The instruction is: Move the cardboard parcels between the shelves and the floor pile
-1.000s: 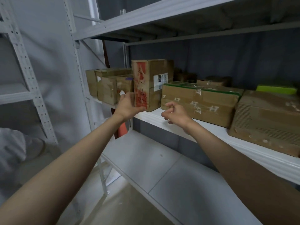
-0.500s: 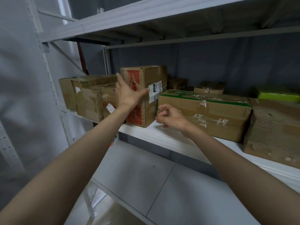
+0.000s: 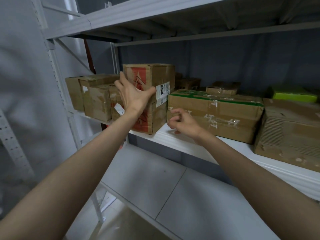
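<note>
On the white metal shelf stands a row of worn brown cardboard parcels with creased faces and shiny strips of clear tape. The tall parcel is upright and boxy, its near face printed in faded red with a dark scribble, and a white shipping label is wrapped round its right corner. The left hand reaches out on a straight arm and lies flat against that red face, fingers spread and pointing up, thumb stretched right to the label corner; it is open on the box, pressing rather than gripping. Just right of it, touching or nearly so, lies the long parcel, low and wide, with a green printed band along its top edge and crinkled tape patches on its front. The right hand hovers before that parcel's left end above the shelf lip, fingers loosely curled and holding nothing; whether the fingertips touch the cardboard is hard to tell. To the left stand smaller parcels, scuffed and taped, packed close together. At the far right sits a ribbed corrugated parcel, and behind it a bright green box. The lower shelf is smooth grey-white board.
</note>
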